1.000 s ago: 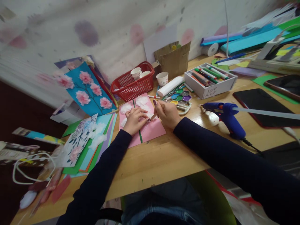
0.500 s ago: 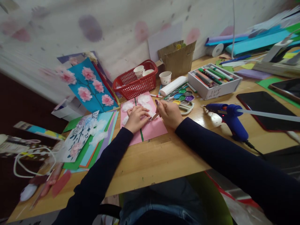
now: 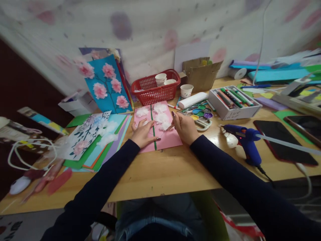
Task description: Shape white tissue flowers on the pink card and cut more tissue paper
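The left hand [image 3: 141, 134], fingers now spread apart, has drawn back across the pink sheet [image 3: 167, 143] on the bench [image 3: 163, 179], baring more white fluff [image 3: 162, 118]; the right hand [image 3: 186, 129] stays clamped on a brown stick [image 3: 171, 127], mostly hidden.

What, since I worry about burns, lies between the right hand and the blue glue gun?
In the head view, a pale looped handle lies beside the right hand, then bare tabletop up to the blue glue gun.
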{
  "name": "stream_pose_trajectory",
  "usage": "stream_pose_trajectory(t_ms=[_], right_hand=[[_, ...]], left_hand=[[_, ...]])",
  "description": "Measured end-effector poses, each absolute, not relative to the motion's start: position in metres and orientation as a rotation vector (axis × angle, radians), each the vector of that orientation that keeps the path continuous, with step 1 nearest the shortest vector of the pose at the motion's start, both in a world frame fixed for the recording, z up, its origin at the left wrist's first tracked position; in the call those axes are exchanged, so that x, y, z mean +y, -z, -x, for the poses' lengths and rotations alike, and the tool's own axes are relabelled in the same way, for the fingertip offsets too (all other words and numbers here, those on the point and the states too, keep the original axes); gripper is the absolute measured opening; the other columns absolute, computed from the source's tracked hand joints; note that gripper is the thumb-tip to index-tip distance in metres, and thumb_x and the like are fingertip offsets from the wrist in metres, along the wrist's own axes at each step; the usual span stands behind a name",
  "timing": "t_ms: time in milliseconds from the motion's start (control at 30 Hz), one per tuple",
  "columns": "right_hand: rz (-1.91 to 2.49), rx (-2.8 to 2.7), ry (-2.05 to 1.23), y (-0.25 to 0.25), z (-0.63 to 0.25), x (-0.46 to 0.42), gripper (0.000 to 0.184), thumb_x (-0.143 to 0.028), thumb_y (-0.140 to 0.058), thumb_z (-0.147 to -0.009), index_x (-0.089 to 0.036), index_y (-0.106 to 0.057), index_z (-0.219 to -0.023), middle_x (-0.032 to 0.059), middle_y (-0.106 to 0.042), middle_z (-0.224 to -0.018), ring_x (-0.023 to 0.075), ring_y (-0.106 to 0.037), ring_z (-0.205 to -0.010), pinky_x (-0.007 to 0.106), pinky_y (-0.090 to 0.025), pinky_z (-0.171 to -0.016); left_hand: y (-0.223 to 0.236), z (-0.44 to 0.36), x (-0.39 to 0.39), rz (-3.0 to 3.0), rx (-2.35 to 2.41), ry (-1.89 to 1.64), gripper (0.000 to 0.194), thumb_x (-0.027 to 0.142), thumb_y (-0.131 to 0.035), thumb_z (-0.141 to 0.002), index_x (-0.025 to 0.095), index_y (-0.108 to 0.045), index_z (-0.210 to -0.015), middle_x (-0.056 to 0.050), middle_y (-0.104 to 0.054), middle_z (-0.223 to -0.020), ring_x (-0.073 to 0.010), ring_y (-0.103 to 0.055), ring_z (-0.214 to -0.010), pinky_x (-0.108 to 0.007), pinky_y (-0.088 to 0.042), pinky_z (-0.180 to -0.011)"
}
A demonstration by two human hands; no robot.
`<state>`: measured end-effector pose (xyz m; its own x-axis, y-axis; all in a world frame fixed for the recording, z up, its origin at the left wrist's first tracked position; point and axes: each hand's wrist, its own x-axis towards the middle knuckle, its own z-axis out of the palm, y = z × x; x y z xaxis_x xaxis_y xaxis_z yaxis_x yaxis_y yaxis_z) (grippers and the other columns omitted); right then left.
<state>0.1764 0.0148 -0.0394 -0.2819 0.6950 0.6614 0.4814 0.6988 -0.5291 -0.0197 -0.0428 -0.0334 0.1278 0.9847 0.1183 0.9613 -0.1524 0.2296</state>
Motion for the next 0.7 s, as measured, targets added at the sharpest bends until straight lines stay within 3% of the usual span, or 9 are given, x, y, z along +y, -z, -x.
stream_pose_trajectory(t_ms=[233, 433, 600, 700], right_hand=[[0.978, -1.886, -0.296, 0.032, -0.174, 0.012, 0.049, -0.047, -0.026, -0.093, -0.021, -0.049, -0.059, 0.0005, -0.055, -0.047, 0.0126, -0.052, -0.045, 0.024, -0.037, -0.051], [1.006, -1.497, -0.489, 0.032, -0.182, 0.011, 0.053, -0.054, -0.032, -0.090, -0.020, -0.050, -0.052, -0.0031, -0.046, -0.038, 0.0107, -0.046, -0.037, 0.024, -0.036, -0.045], [1.020, -1.135, -0.926, 0.032, -0.185, 0.025, 0.050, -0.058, -0.048, -0.080, -0.021, -0.044, -0.046, -0.0064, -0.034, -0.029, 0.0083, -0.032, -0.027, 0.023, -0.025, -0.031], [0.934, -0.939, -1.208, 0.033, -0.185, 0.033, 0.045, -0.054, -0.065, -0.069, -0.021, -0.040, -0.049, -0.0091, -0.034, -0.032, 0.0053, -0.028, -0.028, 0.020, -0.025, -0.030]], left_hand=[[0.035, 0.023, -0.041, -2.296, 1.895, -0.429, 0.067, 0.054, -0.063, -0.071, 0.025, -0.043, -0.129, -0.012, -0.056, -0.128, -0.0356, -0.026, -0.133, -0.065, 0.001, -0.103], [0.037, 0.025, -0.041, -2.304, 1.868, -0.487, 0.066, 0.053, -0.063, -0.070, 0.022, -0.046, -0.126, -0.016, -0.057, -0.126, -0.0370, -0.028, -0.132, -0.069, -0.001, -0.100], [0.038, 0.026, -0.044, -2.318, 1.841, -0.495, 0.063, 0.051, -0.062, -0.072, 0.023, -0.047, -0.127, -0.016, -0.056, -0.127, -0.0374, -0.026, -0.133, -0.071, 0.000, -0.099], [0.039, 0.030, -0.043, -2.320, 1.833, -0.484, 0.066, 0.052, -0.065, -0.069, 0.024, -0.048, -0.127, -0.015, -0.055, -0.129, -0.0372, -0.025, -0.134, -0.069, -0.001, -0.100]])
